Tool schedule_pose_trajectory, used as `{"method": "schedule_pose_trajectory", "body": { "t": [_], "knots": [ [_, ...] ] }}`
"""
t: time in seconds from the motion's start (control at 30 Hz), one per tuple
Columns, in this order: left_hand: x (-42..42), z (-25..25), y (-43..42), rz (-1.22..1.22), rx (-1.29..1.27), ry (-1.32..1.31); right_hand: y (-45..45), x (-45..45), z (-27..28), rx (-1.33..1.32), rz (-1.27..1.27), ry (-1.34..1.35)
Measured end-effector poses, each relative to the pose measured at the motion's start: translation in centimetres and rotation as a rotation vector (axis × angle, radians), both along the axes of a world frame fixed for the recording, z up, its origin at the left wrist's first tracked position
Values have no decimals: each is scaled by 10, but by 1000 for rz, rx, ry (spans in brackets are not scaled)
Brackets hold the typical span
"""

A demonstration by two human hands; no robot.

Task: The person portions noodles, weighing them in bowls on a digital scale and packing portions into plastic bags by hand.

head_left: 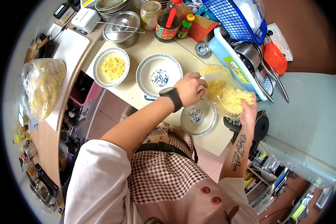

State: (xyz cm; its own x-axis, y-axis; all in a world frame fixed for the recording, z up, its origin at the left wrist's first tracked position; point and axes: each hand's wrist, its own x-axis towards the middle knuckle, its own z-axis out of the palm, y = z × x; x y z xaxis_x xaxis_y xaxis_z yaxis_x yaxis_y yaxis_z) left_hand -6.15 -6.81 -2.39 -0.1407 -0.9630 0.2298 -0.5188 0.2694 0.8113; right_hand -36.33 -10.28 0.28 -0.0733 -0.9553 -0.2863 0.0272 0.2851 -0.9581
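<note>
Right of centre, the left hand (192, 89) pinches a bag (213, 100) and the right hand (249, 111) grips noodles (227, 96), near a bowl (198, 121) close to the table (221, 139)'s lower edge.

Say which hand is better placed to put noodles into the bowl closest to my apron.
Probably your right hand: it appears to grip noodles above that bowl's right side, while your left hand pinches the plastic bag.
</note>
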Motion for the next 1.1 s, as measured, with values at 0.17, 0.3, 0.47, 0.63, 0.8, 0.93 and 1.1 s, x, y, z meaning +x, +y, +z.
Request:
{"method": "schedule_pose_trajectory", "body": {
  "t": [0.17, 0.3, 0.47, 0.63, 0.8, 0.93, 1.1],
  "knots": [
    [16, 8, 20, 96, -40, 91, 7, 29, 80, -182, -90, -152],
    [33, 4, 54, -113, 286, 127, 5, 60, 109, -245, 21, -321],
    [26, -14, 99, -301, 388, 17, 1, 177, 85, -120, 214, -367],
    [30, -20, 120, -279, 421, 8, 2, 266, -20, -123, 536, 268],
    [34, -27, 131, -263, 454, 15, 30, 248, -18, -256, 690, 659],
    [28, -24, 131, -294, 513, 14, 53, 177, 42, -111, 419, 366],
    [21, -21, 127, -338, 509, -19, 23, 61, 20, -215, 193, 628]
  ]
}}
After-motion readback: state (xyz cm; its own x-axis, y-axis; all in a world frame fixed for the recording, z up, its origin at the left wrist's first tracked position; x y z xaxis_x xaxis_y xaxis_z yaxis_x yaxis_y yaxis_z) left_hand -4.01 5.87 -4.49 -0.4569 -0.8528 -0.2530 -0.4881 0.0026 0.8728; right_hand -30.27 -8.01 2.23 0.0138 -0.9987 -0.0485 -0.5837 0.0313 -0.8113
